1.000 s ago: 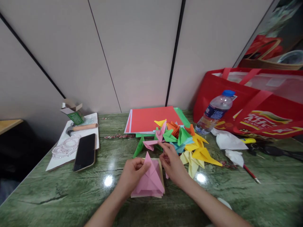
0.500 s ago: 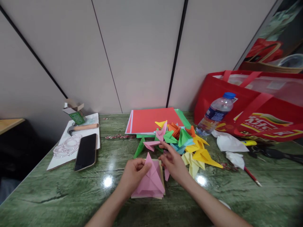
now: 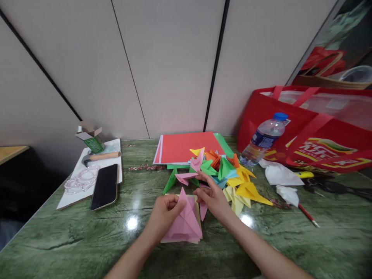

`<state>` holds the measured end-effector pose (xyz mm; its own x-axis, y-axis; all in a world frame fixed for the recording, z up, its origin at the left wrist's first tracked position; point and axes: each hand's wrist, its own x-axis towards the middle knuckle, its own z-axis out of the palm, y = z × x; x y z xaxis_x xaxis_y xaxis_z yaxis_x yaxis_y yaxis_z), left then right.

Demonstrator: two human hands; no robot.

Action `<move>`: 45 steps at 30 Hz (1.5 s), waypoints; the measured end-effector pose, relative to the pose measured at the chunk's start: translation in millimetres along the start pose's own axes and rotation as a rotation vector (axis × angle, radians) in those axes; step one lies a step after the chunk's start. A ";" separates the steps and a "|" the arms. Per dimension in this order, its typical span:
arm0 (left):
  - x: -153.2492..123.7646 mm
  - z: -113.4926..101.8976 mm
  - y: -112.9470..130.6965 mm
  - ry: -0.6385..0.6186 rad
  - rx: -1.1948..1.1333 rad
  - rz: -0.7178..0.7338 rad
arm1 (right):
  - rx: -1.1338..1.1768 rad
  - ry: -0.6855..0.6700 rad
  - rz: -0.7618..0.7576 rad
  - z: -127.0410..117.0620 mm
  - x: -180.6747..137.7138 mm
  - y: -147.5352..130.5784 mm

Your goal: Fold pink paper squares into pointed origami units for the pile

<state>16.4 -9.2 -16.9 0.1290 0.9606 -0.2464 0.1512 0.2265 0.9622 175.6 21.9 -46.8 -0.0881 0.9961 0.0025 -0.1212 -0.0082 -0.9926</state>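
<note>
A pink folded sheet [image 3: 183,228], pointed at the top, lies on a small stack of pale yellow paper [image 3: 198,217]. My left hand [image 3: 167,207] pinches its upper left side between thumb and fingers, close to the point. My right hand [image 3: 211,193] hovers at the sheet's right side, index finger stretched out and the other fingers curled apart from it. That fingertip comes close to the folded pink paper piece [image 3: 186,177]; whether they touch, I cannot tell. Folded paper pieces in green [image 3: 226,168], yellow [image 3: 251,192] and orange [image 3: 213,158] are heaped just beyond.
Behind the heap is a stack of red sheets [image 3: 188,147]. On the right stand a water bottle [image 3: 263,137] and a red bag [image 3: 308,131], with tissue [image 3: 280,173] in front. Leftward lie a phone [image 3: 105,187], a hammer [image 3: 101,156], beads [image 3: 83,180] and a small box [image 3: 92,141].
My right index finger has shifted slightly near the folded pink piece. The left hand keeps its pinch on the pink sheet, and the view has moved a little.
</note>
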 end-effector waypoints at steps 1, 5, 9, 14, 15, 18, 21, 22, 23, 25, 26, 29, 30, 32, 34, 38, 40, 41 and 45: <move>-0.1 0.0 0.2 -0.002 0.001 -0.001 | 0.005 0.008 0.005 0.2 0.3 0.1; -0.8 0.5 1.3 -0.012 0.009 -0.008 | 0.032 0.009 0.035 0.5 1.7 -0.4; -0.4 1.3 1.6 -0.008 0.012 0.006 | 0.057 0.008 0.060 -0.1 2.7 -1.7; 1.0 1.4 0.2 -0.016 0.028 0.026 | 0.104 0.005 0.071 -0.5 2.6 -4.0; 1.1 1.2 -0.2 -0.013 0.031 0.027 | 0.122 0.005 0.076 -0.4 2.2 -4.8; 1.1 0.8 -0.9 -0.007 0.039 0.020 | 0.211 0.003 0.080 -0.1 0.2 -8.1; 1.2 0.6 -0.8 -0.020 0.036 0.028 | 0.387 -0.019 0.083 -1.8 -2.0 -14.4; 1.3 0.5 -0.8 -0.024 0.034 0.031 | 0.466 -0.037 0.096 -3.0 -2.7 -17.4; 1.5 0.5 -0.8 -0.022 0.032 0.032 | 0.547 -0.062 0.122 -4.5 -3.3 -20.7; 1.8 0.4 -1.2 -0.019 0.028 0.028 | 0.688 -0.097 0.183 -7.7 -4.3 -27.2; 1.9 0.5 -1.5 -0.018 0.027 0.025 | 0.746 -0.104 0.209 -9.2 -4.8 -30.0; 1.8 0.9 -2.0 -0.012 0.036 0.026 | 0.895 -0.112 0.260 -12.5 -5.8 -34.8; 1.6 1.1 -1.8 -0.006 0.043 0.029 | 0.929 -0.115 0.269 -13.2 -6.0 -35.4; 1.2 1.5 -0.8 0.003 0.059 0.035 | 0.954 -0.125 0.275 -14.4 -6.1 -35.6; 0.8 1.7 0.5 0.002 0.065 0.038 | 0.922 -0.133 0.255 -14.9 -5.9 -35.5; -0.2 1.7 3.0 0.002 0.034 0.037 | 0.661 -0.142 0.150 -11.0 -6.3 -33.3; -0.8 1.5 3.9 0.007 0.005 0.017 | 0.418 -0.120 0.077 -5.6 -7.6 -29.2; -1.0 1.3 4.2 0.009 -0.011 0.002 | 0.283 -0.110 0.046 -2.6 -8.4 -26.3; -0.9 -0.4 5.2 0.007 -0.074 -0.068 | 0.023 -0.151 0.015 6.4 -12.4 -14.6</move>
<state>16.7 -8.8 -11.7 0.1135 0.9437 -0.3106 0.0866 0.3020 0.9494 172.2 9.0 -31.6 -0.2373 0.9714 0.0072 -0.1416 -0.0273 -0.9896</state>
